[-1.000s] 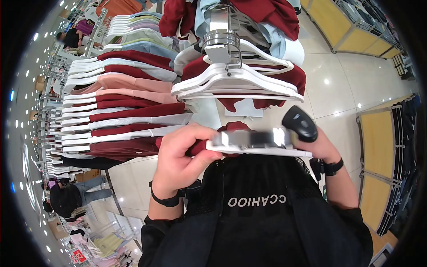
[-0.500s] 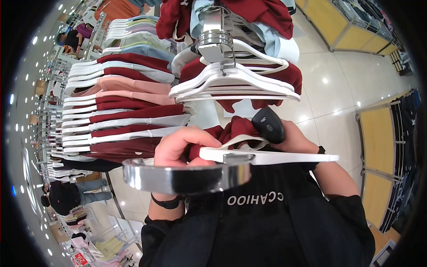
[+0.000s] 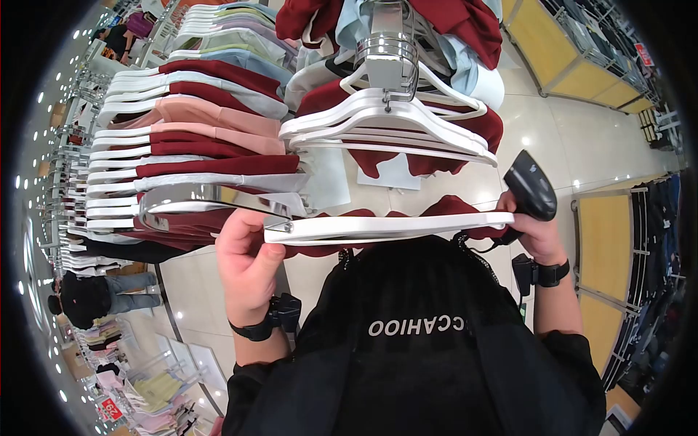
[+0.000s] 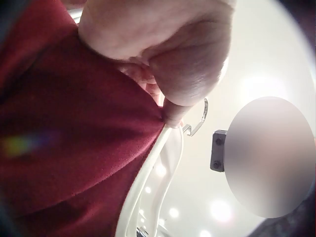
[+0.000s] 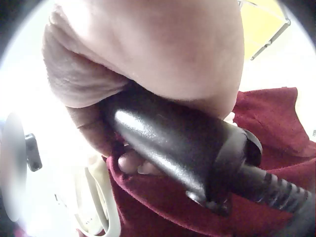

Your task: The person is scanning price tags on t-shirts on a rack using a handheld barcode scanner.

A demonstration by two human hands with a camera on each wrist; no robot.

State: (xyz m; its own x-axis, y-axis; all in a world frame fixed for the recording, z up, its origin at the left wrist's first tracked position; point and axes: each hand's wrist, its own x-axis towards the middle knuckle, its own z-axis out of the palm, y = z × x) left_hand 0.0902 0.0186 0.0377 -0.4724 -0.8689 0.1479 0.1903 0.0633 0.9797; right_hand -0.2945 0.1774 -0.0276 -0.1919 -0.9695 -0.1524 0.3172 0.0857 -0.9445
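In the head view a white hanger [image 3: 385,227] with a metal hook lies across the person's front, a dark red garment [image 3: 454,207] behind it. The left hand [image 3: 249,261] pinches the hanger's hook end; in the left wrist view that hand [image 4: 168,54] grips red cloth [image 4: 74,133] at the hanger's edge. At the hanger's other end, the right hand [image 3: 534,232] holds a black handheld device [image 3: 532,187]. The right wrist view shows this hand [image 5: 148,49] wrapped round the device's handle [image 5: 168,133], fingertips against the red cloth [image 5: 197,202].
Empty white hangers [image 3: 392,123] hang on a metal rail arm [image 3: 385,62] ahead. A long row of hung clothes [image 3: 218,138] stands at left, with a person in black [image 3: 83,298] beyond. Yellow-sided display units [image 3: 611,232] stand at right.
The hanger has turned from edge-on and shifted left, its hook swinging up and left. The left hand has moved left, the right hand with the device right, and the hands are farther apart.
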